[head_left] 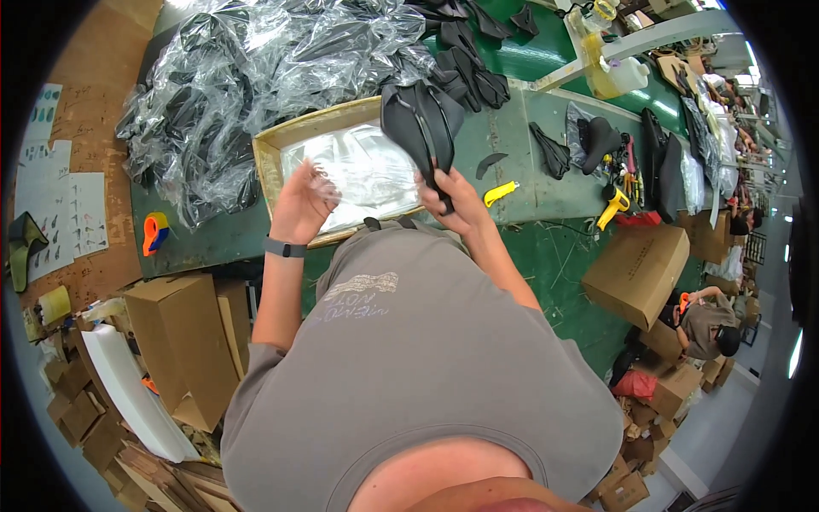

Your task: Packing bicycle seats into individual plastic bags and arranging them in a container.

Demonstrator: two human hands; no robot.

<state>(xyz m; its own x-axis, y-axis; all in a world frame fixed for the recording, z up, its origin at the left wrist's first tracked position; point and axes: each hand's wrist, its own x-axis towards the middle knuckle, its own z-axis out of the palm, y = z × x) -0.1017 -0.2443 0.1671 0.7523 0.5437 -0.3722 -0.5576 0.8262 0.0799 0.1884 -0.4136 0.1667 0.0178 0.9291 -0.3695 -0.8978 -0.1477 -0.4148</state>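
Note:
In my right hand [458, 201] is a black bicycle saddle [420, 128], gripped by its narrow nose. Its wide rear end points away from me, above the right side of a shallow cardboard box [266, 171]. Clear plastic bags [367, 175] lie flat in that box. Over the box's left side is my left hand [305, 200], with a dark band on the wrist. Its fingers are smeared by motion, so I cannot make out whether they touch or hold a bag.
Saddles wrapped in clear plastic [256, 77] are heaped on the green table behind the box. A yellow utility knife [501, 194] and an orange tape dispenser [154, 233] lie beside it. Cardboard cartons [637, 273] stand right and left. Another person [710, 324] works at far right.

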